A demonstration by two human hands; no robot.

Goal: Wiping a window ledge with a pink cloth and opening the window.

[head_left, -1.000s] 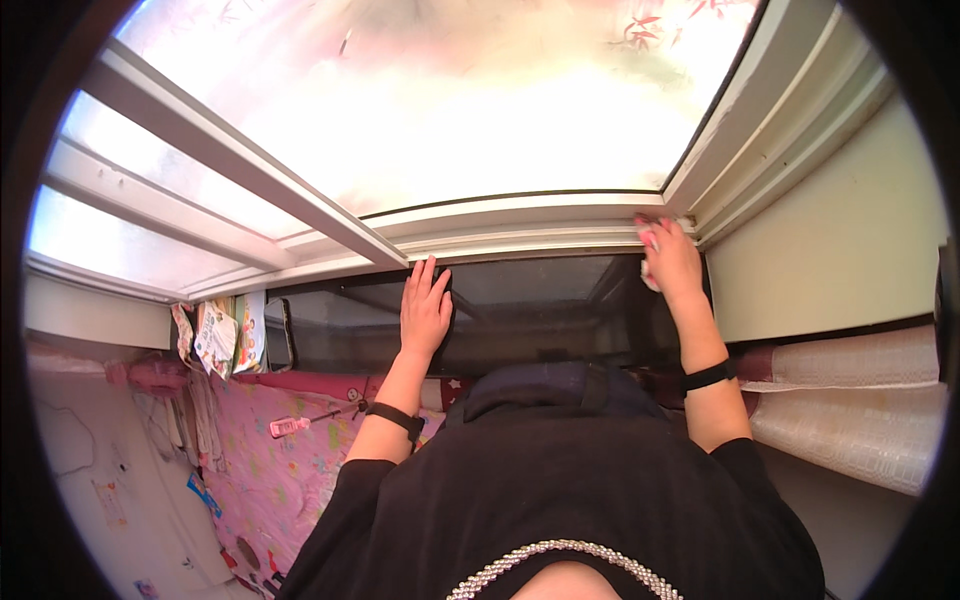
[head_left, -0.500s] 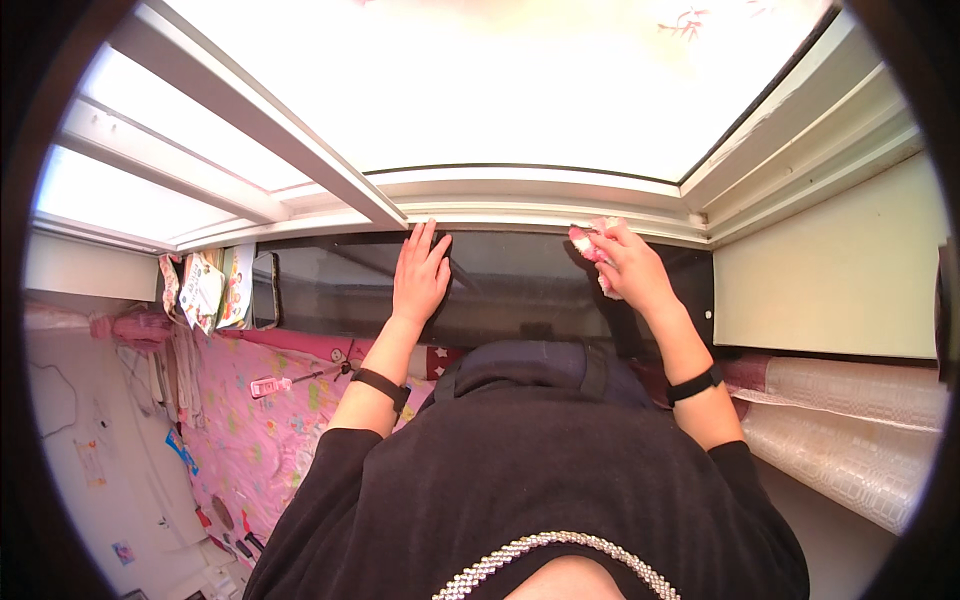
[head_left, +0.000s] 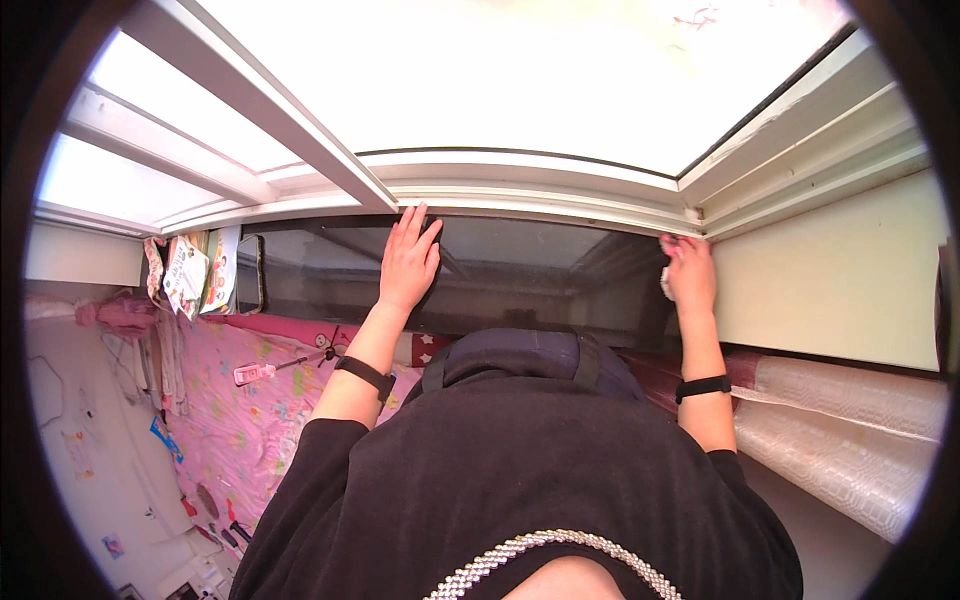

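A glossy black window sill [head_left: 520, 270] runs along the foot of a white window frame [head_left: 530, 200]. My left hand [head_left: 408, 262] lies flat on the sill with its fingers stretched out, their tips at the frame's lower edge. At the sill's far right corner, my right hand [head_left: 692, 275] is closed around a pink and white cloth [head_left: 668, 283]. Only bits of the cloth show beside the fingers; the rest is hidden in the hand.
Several booklets [head_left: 190, 270] and a dark phone-like slab [head_left: 250, 272] stand at the sill's left end. Below lies a pink patterned bedspread [head_left: 240, 420] with a small pink bottle [head_left: 254, 374]. A pale curtain [head_left: 830, 420] hangs at right, under a cream wall panel [head_left: 830, 270].
My right hand has slid right along the sill with the cloth, into the corner by the frame. The left hand stays flat in about the same place; the view has shifted slightly.
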